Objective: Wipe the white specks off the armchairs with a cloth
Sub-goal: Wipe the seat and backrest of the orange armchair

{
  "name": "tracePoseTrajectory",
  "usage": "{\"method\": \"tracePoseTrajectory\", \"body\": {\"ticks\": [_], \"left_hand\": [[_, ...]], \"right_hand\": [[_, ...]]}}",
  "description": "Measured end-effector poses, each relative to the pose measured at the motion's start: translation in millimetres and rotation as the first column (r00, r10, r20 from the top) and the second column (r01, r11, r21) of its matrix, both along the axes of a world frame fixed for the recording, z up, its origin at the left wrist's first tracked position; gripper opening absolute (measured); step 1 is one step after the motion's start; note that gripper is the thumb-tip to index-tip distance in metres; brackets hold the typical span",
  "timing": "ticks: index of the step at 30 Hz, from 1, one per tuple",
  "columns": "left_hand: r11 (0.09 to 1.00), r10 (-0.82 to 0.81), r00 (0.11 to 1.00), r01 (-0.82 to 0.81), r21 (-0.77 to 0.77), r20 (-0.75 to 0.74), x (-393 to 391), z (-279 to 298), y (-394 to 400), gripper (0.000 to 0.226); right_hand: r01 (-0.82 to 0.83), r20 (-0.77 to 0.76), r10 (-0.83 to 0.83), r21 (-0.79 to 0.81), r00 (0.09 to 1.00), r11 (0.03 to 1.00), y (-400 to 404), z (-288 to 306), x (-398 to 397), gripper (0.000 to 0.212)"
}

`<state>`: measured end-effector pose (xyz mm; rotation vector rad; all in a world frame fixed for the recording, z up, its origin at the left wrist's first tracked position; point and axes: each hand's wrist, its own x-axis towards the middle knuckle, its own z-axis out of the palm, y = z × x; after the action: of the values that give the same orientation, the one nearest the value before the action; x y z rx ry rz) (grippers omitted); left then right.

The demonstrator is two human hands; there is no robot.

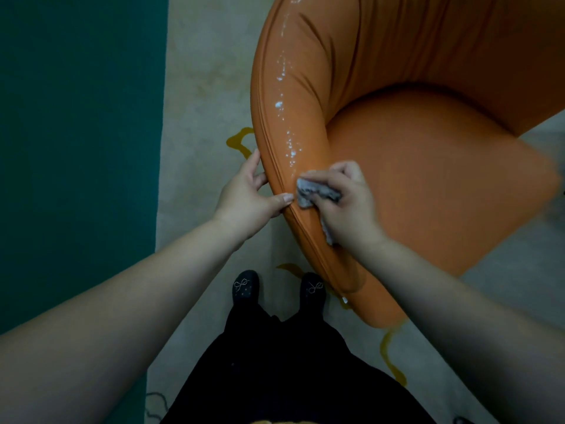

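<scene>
An orange armchair (pixel 428 185) fills the upper right, seen from above. A trail of white specks (pixel 284 105) runs along the top of its left armrest, from the back down to near my hands. My right hand (pixel 345 206) grips a bunched grey cloth (pixel 315 194) and presses it on the armrest just below the lowest specks. My left hand (pixel 250 194) holds the armrest's outer edge, thumb on top near the cloth, fingers round the outside.
The chair stands on a pale beige rug (pixel 198 87) with yellow squiggle marks (pixel 241 142). Dark teal floor (pixel 76 133) lies to the left. My two dark shoes (pixel 275 289) stand close to the armrest's front end.
</scene>
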<state>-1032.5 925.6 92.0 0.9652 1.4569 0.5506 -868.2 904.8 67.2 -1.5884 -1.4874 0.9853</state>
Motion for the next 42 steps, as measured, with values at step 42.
{"method": "tracePoseTrajectory", "body": {"ticks": [42], "left_hand": [[0.969, -0.206, 0.954, 0.229, 0.089, -0.220, -13.5, -4.8, 76.4, 0.127]], "right_hand": [[-0.001, 0.153, -0.023, 0.154, 0.988, 0.988, 140.6, 6.4, -35.2, 0.036]]}}
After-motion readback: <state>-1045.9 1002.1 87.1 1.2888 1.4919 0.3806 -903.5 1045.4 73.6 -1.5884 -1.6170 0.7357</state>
